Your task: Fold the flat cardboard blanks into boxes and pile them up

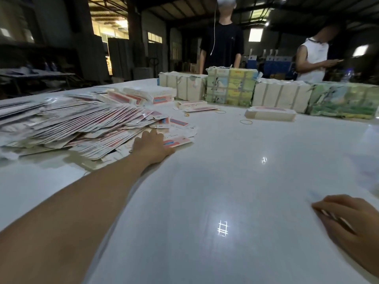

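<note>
From the head camera I look across a dim warehouse with dark roof beams, bright windows at the back left and a wide, glossy white table (235, 181) that mirrors two ceiling lights.

On the left of the table lies a sprawling heap of flat cardboard blanks (82, 121), white with red and blue panels and fine print; the lettering is too blurred for me to read any brand. My left hand (152, 144) is stretched out to the near right edge of that heap, palm down, and it touches the topmost blank (174, 142) there. The fingertips are hidden against the card, so I cannot tell whether they press flat or pinch it. My right hand (348, 224) rests low at the right edge of the view, fingers loosely curved on the table and holding nothing.

Behind the heap stands a small pile of folded boxes (143, 95) in the same red and white print, and one more folded box (195, 105) lies alone just right of it. Another folded box (270, 113) lies further right, apart from the rest. Two rubber bands (246, 121) lie on the bare table between these boxes.

Along the far edge sit tied bundles: pale cream ones (182, 85) and ones with green and yellow cartoon print (231, 87); their writing is unreadable.

Beyond the table stand a person in a black shirt (222, 42) and a person in a white sleeveless top (313, 56).
</note>
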Demonstrator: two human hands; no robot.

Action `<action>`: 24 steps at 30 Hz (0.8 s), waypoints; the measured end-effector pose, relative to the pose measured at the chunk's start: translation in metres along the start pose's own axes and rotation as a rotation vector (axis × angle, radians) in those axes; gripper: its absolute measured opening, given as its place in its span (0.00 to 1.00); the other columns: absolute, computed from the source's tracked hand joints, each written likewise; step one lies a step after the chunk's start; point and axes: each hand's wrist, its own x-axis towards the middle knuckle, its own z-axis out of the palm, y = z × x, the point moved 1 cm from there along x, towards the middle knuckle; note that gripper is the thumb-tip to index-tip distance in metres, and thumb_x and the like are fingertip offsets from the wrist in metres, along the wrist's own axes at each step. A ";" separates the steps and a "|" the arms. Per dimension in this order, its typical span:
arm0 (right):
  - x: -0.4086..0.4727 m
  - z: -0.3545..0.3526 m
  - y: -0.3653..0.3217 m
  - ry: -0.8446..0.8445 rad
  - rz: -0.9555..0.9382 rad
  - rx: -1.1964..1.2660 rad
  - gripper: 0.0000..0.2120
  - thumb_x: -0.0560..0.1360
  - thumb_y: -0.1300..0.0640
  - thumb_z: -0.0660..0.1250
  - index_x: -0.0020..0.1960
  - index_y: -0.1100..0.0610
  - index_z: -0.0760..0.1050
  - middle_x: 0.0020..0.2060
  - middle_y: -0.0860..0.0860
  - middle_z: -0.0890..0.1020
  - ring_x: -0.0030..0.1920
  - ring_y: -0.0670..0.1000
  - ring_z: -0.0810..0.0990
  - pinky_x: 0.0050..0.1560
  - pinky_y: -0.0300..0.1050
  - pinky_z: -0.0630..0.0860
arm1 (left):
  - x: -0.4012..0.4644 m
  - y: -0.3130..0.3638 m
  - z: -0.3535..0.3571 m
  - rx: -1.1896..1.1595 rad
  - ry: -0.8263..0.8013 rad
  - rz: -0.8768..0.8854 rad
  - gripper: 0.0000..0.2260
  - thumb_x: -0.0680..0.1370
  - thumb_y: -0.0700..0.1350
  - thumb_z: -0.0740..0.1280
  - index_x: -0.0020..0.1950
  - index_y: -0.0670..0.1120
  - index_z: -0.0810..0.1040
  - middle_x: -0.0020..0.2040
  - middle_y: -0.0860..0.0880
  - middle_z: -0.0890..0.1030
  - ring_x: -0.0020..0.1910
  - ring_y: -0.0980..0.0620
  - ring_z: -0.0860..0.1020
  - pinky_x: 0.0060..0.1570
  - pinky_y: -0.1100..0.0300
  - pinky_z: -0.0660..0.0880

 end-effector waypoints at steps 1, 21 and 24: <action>-0.001 -0.001 -0.002 0.000 0.002 -0.002 0.10 0.71 0.54 0.64 0.45 0.54 0.84 0.43 0.44 0.79 0.39 0.56 0.77 0.44 0.36 0.67 | -0.001 0.001 0.002 0.000 0.031 0.001 0.30 0.72 0.69 0.60 0.64 0.49 0.71 0.67 0.45 0.68 0.66 0.43 0.65 0.61 0.47 0.66; -0.005 -0.016 -0.026 -0.053 0.054 -0.036 0.10 0.77 0.54 0.64 0.56 0.51 0.81 0.54 0.45 0.78 0.53 0.47 0.71 0.49 0.38 0.65 | -0.039 0.016 -0.027 0.386 0.190 0.191 0.17 0.78 0.59 0.58 0.48 0.48 0.79 0.48 0.48 0.81 0.46 0.47 0.79 0.38 0.58 0.67; -0.006 -0.018 -0.026 -0.071 0.053 -0.047 0.12 0.79 0.52 0.61 0.58 0.49 0.79 0.56 0.44 0.77 0.55 0.46 0.71 0.52 0.38 0.67 | -0.051 0.021 -0.022 0.343 0.100 0.190 0.23 0.79 0.63 0.53 0.50 0.49 0.80 0.49 0.48 0.81 0.48 0.47 0.79 0.38 0.58 0.66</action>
